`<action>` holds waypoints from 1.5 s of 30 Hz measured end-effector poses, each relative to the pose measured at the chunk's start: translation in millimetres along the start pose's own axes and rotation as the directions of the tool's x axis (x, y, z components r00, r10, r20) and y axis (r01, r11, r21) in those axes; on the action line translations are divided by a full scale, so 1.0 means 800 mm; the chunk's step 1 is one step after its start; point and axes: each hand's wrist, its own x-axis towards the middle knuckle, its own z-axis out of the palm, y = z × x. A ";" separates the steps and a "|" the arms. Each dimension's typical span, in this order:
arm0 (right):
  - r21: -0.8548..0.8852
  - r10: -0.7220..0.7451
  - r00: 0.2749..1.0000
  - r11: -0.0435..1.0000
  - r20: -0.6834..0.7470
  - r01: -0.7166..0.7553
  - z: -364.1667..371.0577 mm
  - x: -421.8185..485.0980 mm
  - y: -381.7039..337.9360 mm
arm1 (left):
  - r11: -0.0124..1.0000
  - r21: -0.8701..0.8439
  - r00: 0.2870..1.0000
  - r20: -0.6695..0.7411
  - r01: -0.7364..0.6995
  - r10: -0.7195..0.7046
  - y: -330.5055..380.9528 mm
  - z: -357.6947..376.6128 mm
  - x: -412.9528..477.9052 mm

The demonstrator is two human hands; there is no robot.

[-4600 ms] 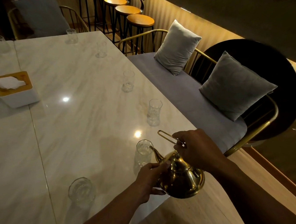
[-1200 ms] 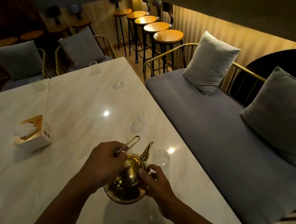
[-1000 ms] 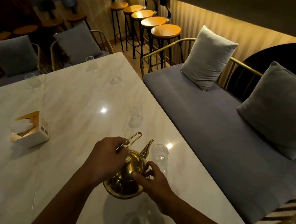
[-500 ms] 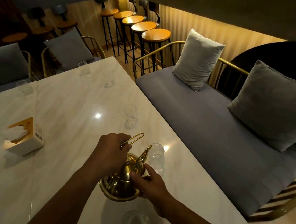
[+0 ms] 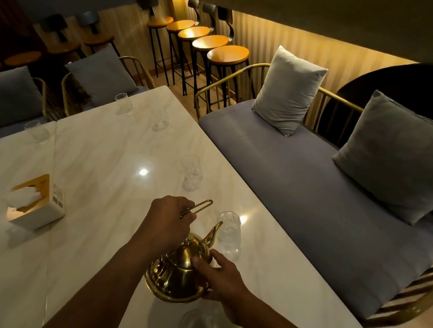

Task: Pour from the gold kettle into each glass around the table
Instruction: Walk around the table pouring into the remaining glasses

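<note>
since half a second ago the gold kettle (image 5: 178, 272) has tipped further toward the glass (image 5: 229, 233) just ahead of it, so the spout tip now sits at the glass rim; the view has barely shifted. no stream of liquid can be made out in the dim light.

the left hand (image 5: 166, 222) is closed around the looped wire handle above the kettle, fingers curled together over it, with the free end of the loop sticking out past the knuckles. the right hand (image 5: 219, 277) is pressed against the kettle's right side and lower body, thumb up on the shoulder near the lid, the other fingers wrapped under and partly hidden.

the kettle hangs tilted above the marble table (image 5: 101, 197), near its right edge. another glass (image 5: 197, 326) stands closer to the camera, below the kettle and partly behind the right wrist. further along the same edge stand a third glass (image 5: 191, 172) and a fourth (image 5: 159, 120), and two more are at the far end (image 5: 123, 103) (image 5: 36, 131). a tissue box (image 5: 36, 201) with a wooden top sits well to the left.

beside the table runs a grey bench (image 5: 306, 189) with two cushions (image 5: 287, 89) (image 5: 399, 155), and bar stools (image 5: 227, 55) line the wall beyond.
</note>
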 end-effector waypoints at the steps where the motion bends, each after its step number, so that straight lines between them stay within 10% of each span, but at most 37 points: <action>1: 0.000 0.002 1.000 1.000 -0.002 -0.002 0.000 0.000 0.000 | 1.000 0.002 1.000 0.000 0.000 0.000 0.000 0.001 0.001; 45: 0.041 0.070 0.995 0.996 0.073 -0.073 0.003 0.007 0.000 | 1.000 0.001 1.000 -0.011 0.024 -0.024 0.007 0.000 0.007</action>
